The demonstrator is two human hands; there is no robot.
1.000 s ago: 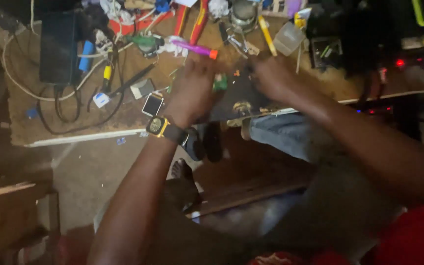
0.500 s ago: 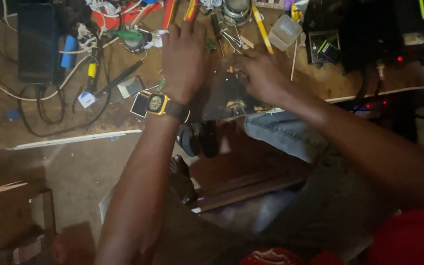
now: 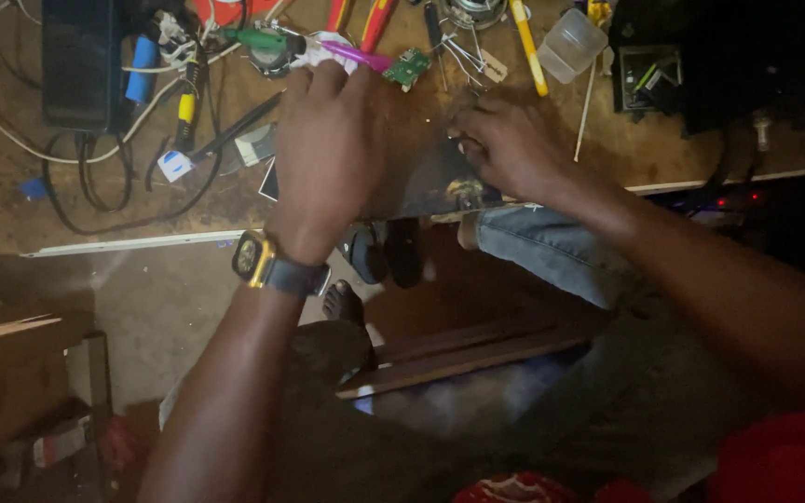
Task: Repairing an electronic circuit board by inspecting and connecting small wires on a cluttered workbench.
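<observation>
Left hand (image 3: 328, 149) lies flat, fingers extended, on a cluttered desk (image 3: 645, 154); right hand (image 3: 505, 140) curls beside a dark panel (image 3: 426, 172), its grip unclear.

Beyond the hands lie two red-handled tools (image 3: 370, 20), one green circuit board (image 3: 408, 67), one yellow pen (image 3: 527, 47) and one clear cup (image 3: 570, 44). One black box (image 3: 81, 61) sits left of them. One watch (image 3: 263, 261) circles the left wrist.
</observation>
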